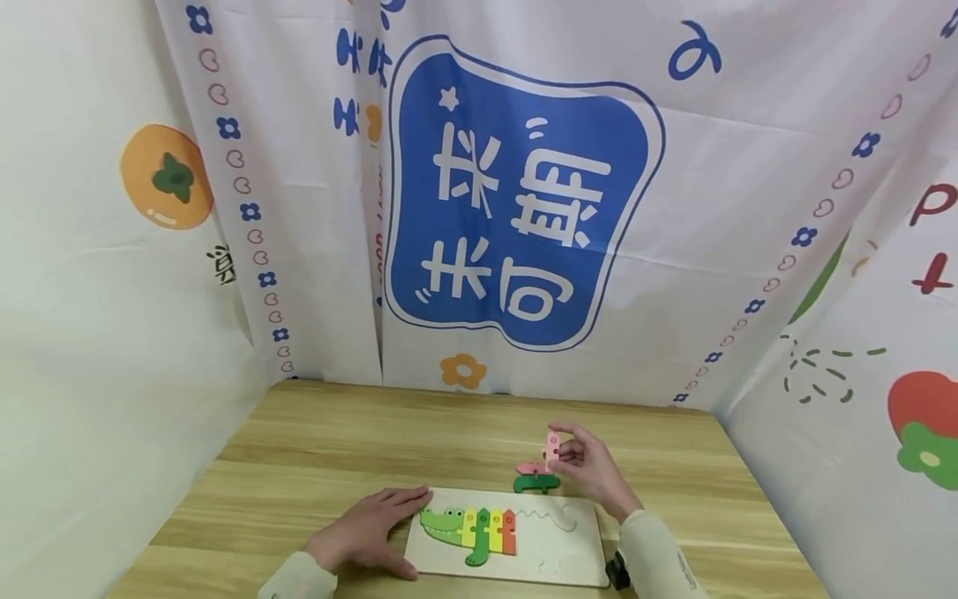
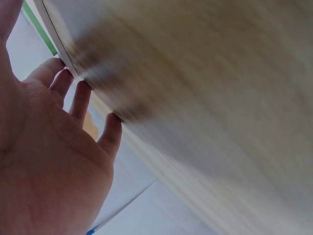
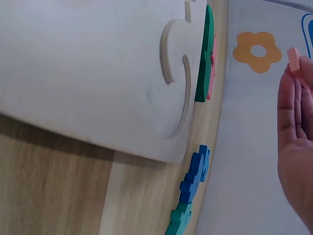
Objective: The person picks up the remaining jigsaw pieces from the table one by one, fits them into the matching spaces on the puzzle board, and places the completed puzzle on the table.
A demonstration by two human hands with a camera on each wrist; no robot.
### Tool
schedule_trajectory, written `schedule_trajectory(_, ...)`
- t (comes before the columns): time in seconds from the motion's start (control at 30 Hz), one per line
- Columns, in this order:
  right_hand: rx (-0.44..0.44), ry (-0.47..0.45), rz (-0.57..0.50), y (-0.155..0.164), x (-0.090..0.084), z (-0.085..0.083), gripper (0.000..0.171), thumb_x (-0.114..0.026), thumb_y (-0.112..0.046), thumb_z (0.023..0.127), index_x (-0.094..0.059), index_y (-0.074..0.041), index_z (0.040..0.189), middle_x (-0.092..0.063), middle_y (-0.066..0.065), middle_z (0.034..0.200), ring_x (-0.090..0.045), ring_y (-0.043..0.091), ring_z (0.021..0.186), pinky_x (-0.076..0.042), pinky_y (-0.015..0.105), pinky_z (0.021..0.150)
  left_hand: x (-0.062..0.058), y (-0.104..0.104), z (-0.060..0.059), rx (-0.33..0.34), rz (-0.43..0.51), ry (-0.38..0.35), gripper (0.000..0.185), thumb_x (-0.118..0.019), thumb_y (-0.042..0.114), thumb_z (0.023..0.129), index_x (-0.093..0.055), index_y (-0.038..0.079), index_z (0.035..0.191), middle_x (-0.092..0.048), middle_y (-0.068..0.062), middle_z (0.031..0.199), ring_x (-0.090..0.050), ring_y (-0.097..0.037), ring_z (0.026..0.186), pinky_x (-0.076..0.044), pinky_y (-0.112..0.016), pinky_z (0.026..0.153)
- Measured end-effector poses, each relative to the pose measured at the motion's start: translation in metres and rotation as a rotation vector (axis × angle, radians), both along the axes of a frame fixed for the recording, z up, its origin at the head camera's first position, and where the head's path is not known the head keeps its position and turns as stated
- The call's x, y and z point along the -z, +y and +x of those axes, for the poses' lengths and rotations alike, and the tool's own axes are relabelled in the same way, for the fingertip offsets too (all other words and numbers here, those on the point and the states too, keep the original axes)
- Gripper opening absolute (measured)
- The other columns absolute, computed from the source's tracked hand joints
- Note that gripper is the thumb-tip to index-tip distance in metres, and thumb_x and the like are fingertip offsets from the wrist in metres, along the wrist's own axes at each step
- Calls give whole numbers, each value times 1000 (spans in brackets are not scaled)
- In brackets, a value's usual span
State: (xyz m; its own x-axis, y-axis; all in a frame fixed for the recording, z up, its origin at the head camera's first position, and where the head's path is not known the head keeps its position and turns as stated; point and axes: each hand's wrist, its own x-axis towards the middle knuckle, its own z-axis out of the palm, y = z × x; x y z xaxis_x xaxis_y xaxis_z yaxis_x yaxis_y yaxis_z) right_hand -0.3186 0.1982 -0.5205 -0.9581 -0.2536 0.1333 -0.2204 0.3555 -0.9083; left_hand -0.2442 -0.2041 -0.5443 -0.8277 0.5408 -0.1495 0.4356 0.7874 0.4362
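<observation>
Right now your right hand [image 1: 587,462] pinches a small pink piece [image 1: 552,449] in its fingertips and holds it up above the counter [image 1: 314,449], just past the far edge of the puzzle board [image 1: 554,549]. Your left hand [image 1: 370,532] lies flat with straight fingers, pressing on the left end of the board, near the front edge of the counter. It holds nothing. On the board a green crocodile head [image 1: 441,526] and yellow, green, orange and red pieces sit side by side, and the tail part is a bare hollow [image 1: 550,516]. A dark green piece [image 1: 535,482] and another pink piece [image 1: 530,468] lie on the counter right under your right hand. Your grip on the pink piece is only a light pinch, so it could slip and drop onto those loose pieces. If your left hand lifts, the board might slide when you push a piece in.
</observation>
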Motion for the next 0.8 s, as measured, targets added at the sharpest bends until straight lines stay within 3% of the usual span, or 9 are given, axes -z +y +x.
schedule_trajectory(0.23, -32, 14, -8, 2, 4, 3, 60, -78, -2, 89, -57, -15, 144, -74, 8, 100, -70, 17, 90, -59, 24, 82, 0, 0, -2, 5, -9, 1, 107, -81, 69, 75, -36, 26, 163, -36, 4, 168, -39, -35, 149, -35, -65, 117)
schedule_trajectory(0.5, -26, 35, -8, -1, 4, 5, 59, -81, -2, 87, -59, -9, 142, -73, 12, 103, -70, 18, 90, -60, 23, 80, 2, 1, -3, -2, -5, -9, 107, -82, 69, 75, -36, 27, 163, -36, 4, 168, -38, -36, 150, -34, -65, 117)
schedule_trajectory(0.8, -72, -99, 3, -14, 7, 20, 57, -84, -6, 85, -62, -6, 138, -65, 12, 111, -70, 18, 87, -61, 27, 76, 1, 2, -1, -1, -3, -4, 108, -83, 68, 74, -37, 26, 162, -36, 2, 168, -38, -37, 149, -34, -66, 116)
